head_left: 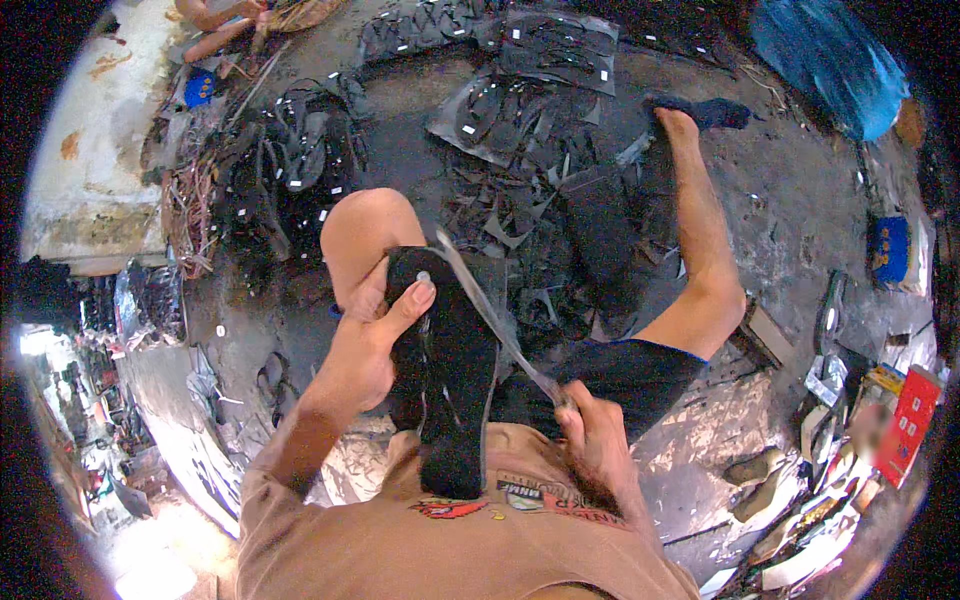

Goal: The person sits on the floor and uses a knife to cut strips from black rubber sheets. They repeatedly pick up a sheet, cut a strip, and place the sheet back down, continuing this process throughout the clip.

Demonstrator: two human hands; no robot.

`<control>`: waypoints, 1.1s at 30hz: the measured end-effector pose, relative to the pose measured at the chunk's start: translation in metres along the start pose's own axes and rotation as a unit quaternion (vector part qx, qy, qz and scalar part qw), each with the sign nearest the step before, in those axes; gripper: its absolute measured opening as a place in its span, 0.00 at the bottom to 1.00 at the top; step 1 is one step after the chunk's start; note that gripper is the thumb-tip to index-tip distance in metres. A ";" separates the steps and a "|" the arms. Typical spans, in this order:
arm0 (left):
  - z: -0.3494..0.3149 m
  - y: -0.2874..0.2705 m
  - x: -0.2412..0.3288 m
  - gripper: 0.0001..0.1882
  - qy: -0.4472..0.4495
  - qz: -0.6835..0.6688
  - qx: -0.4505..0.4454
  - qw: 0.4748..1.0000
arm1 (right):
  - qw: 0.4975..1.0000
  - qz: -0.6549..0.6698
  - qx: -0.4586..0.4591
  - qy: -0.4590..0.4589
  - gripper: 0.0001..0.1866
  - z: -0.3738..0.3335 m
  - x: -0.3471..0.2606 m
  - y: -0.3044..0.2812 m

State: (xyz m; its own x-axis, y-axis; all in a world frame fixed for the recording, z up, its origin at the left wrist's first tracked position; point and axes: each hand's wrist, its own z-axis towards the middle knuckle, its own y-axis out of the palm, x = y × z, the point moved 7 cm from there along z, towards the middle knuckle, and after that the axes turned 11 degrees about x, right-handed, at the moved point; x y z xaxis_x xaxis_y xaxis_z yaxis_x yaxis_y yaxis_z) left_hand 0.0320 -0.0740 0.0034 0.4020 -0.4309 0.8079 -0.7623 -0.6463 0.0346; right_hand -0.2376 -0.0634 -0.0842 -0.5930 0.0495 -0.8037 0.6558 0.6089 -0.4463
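Note:
My left hand grips a black sandal sole near its far end. The thumb presses on the top beside a small round pale spot. Lengthwise, the sole reaches from my raised left knee back to my shirt front. My right hand is closed round the near end of a long, thin, greyish knife. Its blade slants away to the left, and its tip lies by the sole's far right corner. Whether the blade touches the edge cannot be made out. My fingers under the sole are hidden.
Black scraps litter the floor ahead, between piles of black sandals and flat black sheets. A blue plastic bag lies far right, a blue box nearer. Another person's arm shows far left. Shoes lie near right.

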 end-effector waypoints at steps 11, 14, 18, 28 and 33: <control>0.018 -0.004 0.010 0.18 0.008 0.131 -0.051 0.990 | 0.975 -0.006 -0.111 -0.192 0.25 0.144 -0.117 -0.024; 0.019 0.004 0.015 0.20 0.016 0.155 -0.078 0.985 | 0.965 0.041 -0.113 -0.235 0.22 0.167 -0.131 -0.010; 0.019 -0.003 0.048 0.21 0.419 0.470 0.033 0.776 | 0.981 -0.003 -0.065 -0.183 0.20 0.210 -0.101 0.000; 0.009 0.056 0.002 0.20 -0.013 -0.363 -0.013 0.932 | 0.913 0.215 0.298 -0.178 0.21 0.057 -0.030 -0.075; 0.001 0.068 -0.020 0.18 -0.009 -0.366 -0.028 0.930 | 0.976 0.082 0.188 -0.067 0.20 -0.025 0.002 -0.030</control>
State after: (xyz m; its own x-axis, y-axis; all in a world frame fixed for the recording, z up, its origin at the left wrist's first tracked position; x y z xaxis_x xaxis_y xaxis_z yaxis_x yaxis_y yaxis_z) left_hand -0.0273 -0.1096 -0.0109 0.8316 0.0998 0.5463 -0.3064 -0.7378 0.6014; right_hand -0.2700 -0.0613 -0.0624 -0.4153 0.0018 -0.9097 0.8769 0.2666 -0.3999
